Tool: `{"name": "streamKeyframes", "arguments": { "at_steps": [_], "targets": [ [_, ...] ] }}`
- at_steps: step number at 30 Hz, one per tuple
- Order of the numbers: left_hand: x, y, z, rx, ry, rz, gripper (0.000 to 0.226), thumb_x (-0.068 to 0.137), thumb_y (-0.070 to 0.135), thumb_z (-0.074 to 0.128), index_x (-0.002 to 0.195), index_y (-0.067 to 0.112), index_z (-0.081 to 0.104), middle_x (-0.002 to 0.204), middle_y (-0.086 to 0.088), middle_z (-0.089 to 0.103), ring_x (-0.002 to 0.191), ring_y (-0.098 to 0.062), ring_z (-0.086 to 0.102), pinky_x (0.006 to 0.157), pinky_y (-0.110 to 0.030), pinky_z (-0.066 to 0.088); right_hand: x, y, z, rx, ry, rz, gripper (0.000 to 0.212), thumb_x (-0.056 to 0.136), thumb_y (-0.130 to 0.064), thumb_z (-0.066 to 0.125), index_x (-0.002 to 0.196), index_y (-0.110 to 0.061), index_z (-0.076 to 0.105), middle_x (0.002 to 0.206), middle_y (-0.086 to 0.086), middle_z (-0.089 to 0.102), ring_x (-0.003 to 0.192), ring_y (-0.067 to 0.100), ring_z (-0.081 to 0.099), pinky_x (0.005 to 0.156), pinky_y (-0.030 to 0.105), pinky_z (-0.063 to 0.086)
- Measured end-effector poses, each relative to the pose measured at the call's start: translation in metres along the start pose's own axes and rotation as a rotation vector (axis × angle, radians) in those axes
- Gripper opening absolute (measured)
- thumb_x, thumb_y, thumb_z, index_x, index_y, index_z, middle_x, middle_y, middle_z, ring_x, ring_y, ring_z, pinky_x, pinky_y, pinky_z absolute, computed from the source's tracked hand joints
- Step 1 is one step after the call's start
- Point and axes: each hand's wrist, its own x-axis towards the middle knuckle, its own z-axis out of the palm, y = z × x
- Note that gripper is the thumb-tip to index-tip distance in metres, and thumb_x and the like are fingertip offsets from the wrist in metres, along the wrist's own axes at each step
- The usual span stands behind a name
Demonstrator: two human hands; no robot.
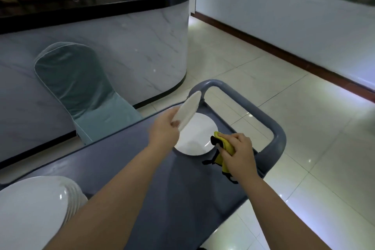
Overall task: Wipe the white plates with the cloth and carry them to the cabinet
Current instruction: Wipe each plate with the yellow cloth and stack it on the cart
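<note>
My left hand (165, 131) grips a white plate (188, 109) by its lower edge and holds it tilted on edge above the grey cart top (129, 164). Under it a second white plate (195, 135) lies flat near the cart's far end. My right hand (239, 148) holds a bunched yellow cloth with black trim (220, 155) just right of the flat plate, at its rim. A stack of several white plates (34, 209) sits at the cart's near left corner.
The cart's grey handle bar (253, 107) loops round its far end. A chair with a teal cover (81, 91) stands left of the cart before a marble counter (121, 46) with a black top. Glossy tiled floor (304, 128) spreads to the right.
</note>
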Motion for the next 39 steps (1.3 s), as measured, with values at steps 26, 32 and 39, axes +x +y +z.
{"name": "streamKeyframes", "arguments": {
  "at_steps": [26,32,39],
  "targets": [
    [-0.018,-0.087,0.124,0.814,-0.262,0.405,0.046,0.044,-0.007,0.073,0.083,0.017,0.064,0.076,0.002,0.059,0.067,-0.024,0.054,0.06,-0.033,0.045,0.038,0.07,-0.006,0.065,-0.256,0.064,0.031,0.087,-0.036,0.069,0.107,-0.053,0.054,0.102,-0.027,0.042,0.105,-0.006,0.039,0.084,0.013,0.038],
    [-0.025,-0.089,0.119,0.79,-0.305,0.201,0.03,0.088,0.019,0.057,0.117,0.026,0.06,0.117,0.006,0.059,0.107,-0.023,0.052,0.088,-0.035,0.036,0.043,0.056,0.007,0.079,-0.309,0.022,0.029,0.086,-0.034,0.07,0.112,-0.042,0.062,0.103,-0.019,0.045,0.102,-0.004,0.04,0.085,0.015,0.038],
    [-0.048,-0.072,0.009,0.63,0.239,0.003,0.025,0.085,0.028,0.071,0.108,0.019,0.069,0.103,-0.003,0.066,0.1,-0.03,0.058,0.083,-0.042,0.043,0.054,-0.033,0.047,0.145,-0.396,-0.295,0.03,0.083,-0.026,0.074,0.112,-0.032,0.069,0.096,-0.013,0.048,0.097,0.011,0.04,0.086,0.024,0.037]
  ]
}}
